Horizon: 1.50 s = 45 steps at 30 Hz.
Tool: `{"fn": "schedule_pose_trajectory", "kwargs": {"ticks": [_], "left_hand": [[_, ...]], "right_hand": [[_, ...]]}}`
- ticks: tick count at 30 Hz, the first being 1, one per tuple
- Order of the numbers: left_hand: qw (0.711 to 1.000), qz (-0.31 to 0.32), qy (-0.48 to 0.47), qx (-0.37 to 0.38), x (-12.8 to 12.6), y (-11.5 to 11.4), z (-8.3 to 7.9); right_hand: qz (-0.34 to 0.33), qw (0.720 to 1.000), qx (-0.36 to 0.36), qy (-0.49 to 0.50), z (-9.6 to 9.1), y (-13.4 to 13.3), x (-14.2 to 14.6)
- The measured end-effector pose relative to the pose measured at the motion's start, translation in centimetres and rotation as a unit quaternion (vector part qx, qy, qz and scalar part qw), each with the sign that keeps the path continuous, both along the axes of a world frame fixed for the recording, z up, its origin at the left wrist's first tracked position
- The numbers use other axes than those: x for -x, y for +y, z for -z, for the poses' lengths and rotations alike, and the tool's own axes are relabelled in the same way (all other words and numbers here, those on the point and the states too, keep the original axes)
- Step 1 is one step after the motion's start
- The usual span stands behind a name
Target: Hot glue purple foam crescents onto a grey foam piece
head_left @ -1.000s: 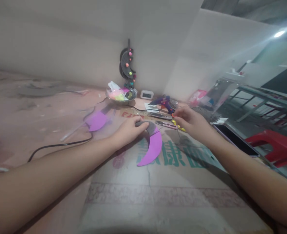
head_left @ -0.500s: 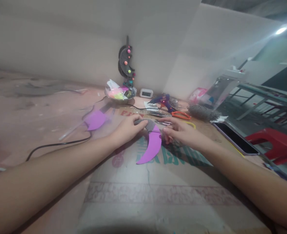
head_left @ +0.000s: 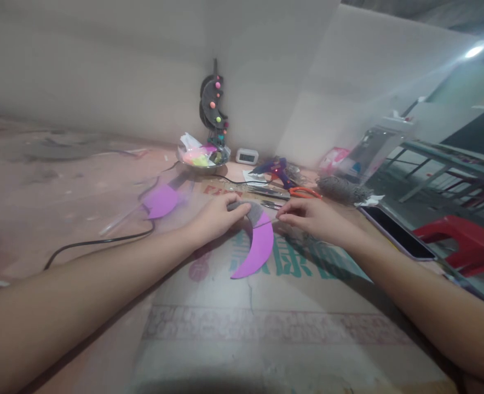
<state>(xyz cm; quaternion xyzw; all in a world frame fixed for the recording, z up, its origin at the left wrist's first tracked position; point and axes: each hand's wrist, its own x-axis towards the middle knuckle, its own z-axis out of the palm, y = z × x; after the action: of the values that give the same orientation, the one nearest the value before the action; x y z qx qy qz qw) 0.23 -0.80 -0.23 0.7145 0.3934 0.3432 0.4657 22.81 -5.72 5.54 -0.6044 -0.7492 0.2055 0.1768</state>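
Observation:
A purple crescent cutout (head_left: 261,246) has its upper end wrapped in grey yarn (head_left: 255,212); the lower tip is bare. My left hand (head_left: 221,215) grips the wrapped end, thumb on top and fingers behind. To the right of the crescent, my right hand (head_left: 303,216) pinches a strand of grey yarn that runs taut across the front of the shape. Cardboard with green and red print (head_left: 287,295) lies under both hands. A ball of grey yarn (head_left: 344,190) rests at the back right.
Behind the hands are a glue gun (head_left: 275,168), orange-handled scissors (head_left: 305,192), a small white clock (head_left: 246,157) and a bowl of scraps (head_left: 202,167). A beaded grey crescent ornament (head_left: 213,104) stands at the wall. A phone (head_left: 398,232) lies right; a purple piece (head_left: 162,201) lies left.
My right hand has shifted from close beside the crescent to slightly right, its fingers now pinched together, with the yarn strand stretched across the front. My left hand stays nearly still.

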Motion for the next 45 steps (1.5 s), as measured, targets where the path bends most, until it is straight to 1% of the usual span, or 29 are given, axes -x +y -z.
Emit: {"fn": "schedule_pose_trajectory", "kwargs": {"ticks": [3, 7, 12, 18, 27, 34, 38, 45], "left_hand": [[1.0, 0.025, 0.009, 0.005, 0.0, -0.1, -0.1], [0.998, 0.058, 0.02, -0.015, -0.1, -0.2, -0.4], [0.997, 0.067, 0.037, -0.022, -0.1, -0.2, -0.6], [0.995, 0.078, 0.046, -0.031, 0.0, -0.2, -0.6], [0.992, 0.099, 0.055, -0.054, 0.0, -0.3, -0.8], [0.991, 0.116, 0.06, -0.037, 0.1, -0.4, -0.8], [0.989, 0.121, 0.072, -0.04, 0.1, -0.6, -1.0], [0.989, 0.134, 0.058, -0.038, 0.1, -0.6, -0.9]], "right_hand": [[0.001, 1.0, -0.007, 0.021, 0.9, 0.5, -0.4], [-0.002, 0.999, -0.025, 0.037, 1.2, 0.6, -0.2], [0.02, 0.997, -0.056, 0.038, 1.6, 0.7, 0.0], [0.012, 0.995, -0.082, 0.06, 2.4, 1.0, -0.3], [0.015, 0.992, -0.107, 0.071, 2.5, 0.8, 0.0], [0.015, 0.991, -0.117, 0.069, 2.7, 0.7, 0.0], [0.019, 0.99, -0.118, 0.069, 2.8, 0.6, 0.0], [0.019, 0.991, -0.119, 0.062, 2.7, 0.6, 0.0]]}}
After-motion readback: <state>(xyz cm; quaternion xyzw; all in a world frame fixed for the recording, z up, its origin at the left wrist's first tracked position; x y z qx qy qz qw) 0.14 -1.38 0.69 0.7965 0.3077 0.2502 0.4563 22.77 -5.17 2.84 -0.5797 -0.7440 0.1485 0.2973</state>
